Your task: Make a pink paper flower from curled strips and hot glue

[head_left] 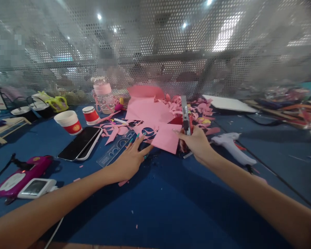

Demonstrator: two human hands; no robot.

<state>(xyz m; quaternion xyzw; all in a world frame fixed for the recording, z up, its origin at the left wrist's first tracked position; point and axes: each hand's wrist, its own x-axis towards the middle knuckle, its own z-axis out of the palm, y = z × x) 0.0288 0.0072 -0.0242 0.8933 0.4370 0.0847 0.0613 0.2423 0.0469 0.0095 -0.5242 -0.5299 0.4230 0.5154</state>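
Observation:
My right hand is closed around a utility knife that points up and away from me. Its thumb lies by the edge of a small pink paper piece; whether it pinches the paper I cannot tell. My left hand rests with fingers spread at the end of a clear stencil ruler, near a pink offcut with a round hole. Behind the hands lies a larger pink sheet with a folded, darker top. Curled pink paper strips are heaped right of it.
To the left are two stacked phones, paper cups, a purple device and a white gadget with a screen. A bottle stands behind. On the right lie a white glue gun and a white board. Perforated metal borders the back.

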